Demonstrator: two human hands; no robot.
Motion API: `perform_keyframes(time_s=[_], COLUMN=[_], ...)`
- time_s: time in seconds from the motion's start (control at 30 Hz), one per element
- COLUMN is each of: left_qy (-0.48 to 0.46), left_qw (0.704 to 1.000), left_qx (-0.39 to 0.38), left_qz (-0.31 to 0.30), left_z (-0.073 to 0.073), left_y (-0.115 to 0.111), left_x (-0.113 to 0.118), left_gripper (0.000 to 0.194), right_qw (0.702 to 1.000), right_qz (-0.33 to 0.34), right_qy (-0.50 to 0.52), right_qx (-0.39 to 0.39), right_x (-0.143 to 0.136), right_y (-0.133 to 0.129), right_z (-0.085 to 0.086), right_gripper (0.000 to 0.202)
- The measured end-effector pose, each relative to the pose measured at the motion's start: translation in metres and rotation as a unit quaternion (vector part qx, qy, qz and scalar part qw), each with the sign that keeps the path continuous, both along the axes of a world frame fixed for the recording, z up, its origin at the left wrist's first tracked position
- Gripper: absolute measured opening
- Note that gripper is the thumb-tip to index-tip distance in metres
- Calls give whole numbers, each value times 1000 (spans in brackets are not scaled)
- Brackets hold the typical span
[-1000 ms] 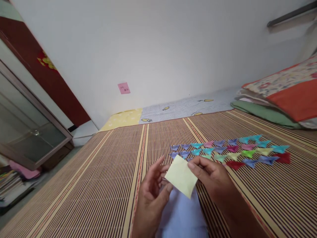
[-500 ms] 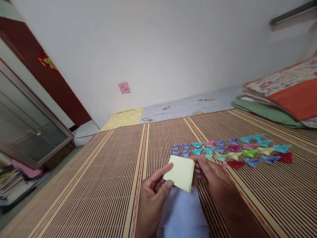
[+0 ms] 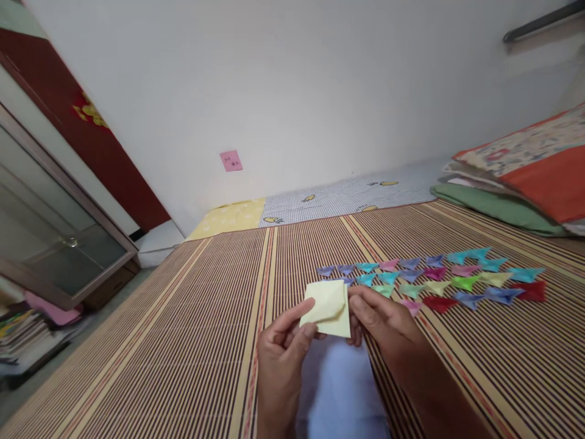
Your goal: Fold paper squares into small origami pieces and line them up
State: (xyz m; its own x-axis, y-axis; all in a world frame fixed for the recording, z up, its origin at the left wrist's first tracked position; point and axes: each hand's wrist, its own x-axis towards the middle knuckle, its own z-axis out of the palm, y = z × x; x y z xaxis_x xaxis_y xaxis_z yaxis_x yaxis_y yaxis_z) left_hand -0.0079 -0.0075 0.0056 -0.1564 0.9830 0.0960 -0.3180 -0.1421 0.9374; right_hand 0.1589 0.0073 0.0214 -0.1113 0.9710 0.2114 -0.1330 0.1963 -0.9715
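Note:
A small pale yellow square of folded paper is held up in front of me, with one flap bulging up across its face. My left hand pinches its left side, thumb and index finger on the front. At the right edge, my right hand has its fingers closed against the paper, some of them hidden behind it. Beyond the hands lie rows of small folded paper shapes in blue, pink, green, yellow and red. Beneath the paper is a light blue, cloth-like surface.
A striped mat spreads under everything. Folded bedding is piled at the far right, against the white wall. A pink note is stuck on the wall. To the left stand a glass-fronted cabinet and a stack of books.
A flap on the front of the yellow paper has been raised and now bulges. The paper has turned and shifted slightly up and left; my right hand has moved a little left.

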Motion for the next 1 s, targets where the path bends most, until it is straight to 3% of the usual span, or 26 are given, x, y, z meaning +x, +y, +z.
perform_keyframes(time_s=[0.2, 0.33, 0.47, 0.87, 1.0], left_qy=[12, 9, 28, -118, -71], left_qw=[997, 999, 998, 992, 997], left_qx=[1, -4, -28, -39, -28], left_qz=[73, 52, 57, 24, 19], left_z=[2, 4, 0, 13, 8], left_y=[1, 2, 1, 1, 1], left_x=[5, 8, 8, 6, 6], left_gripper=[28, 44, 37, 34, 30], right_qw=[997, 996, 997, 997, 996], right_qz=[52, 62, 63, 68, 69], right_qy=[44, 48, 12, 32, 46], right_qx=[-27, -48, -33, -7, -11], right_x=[-9, -13, -11, -2, -4], right_y=[0, -3, -2, 5, 3], right_z=[-4, -4, -7, -16, -11], right_gripper=[22, 26, 24, 22, 20])
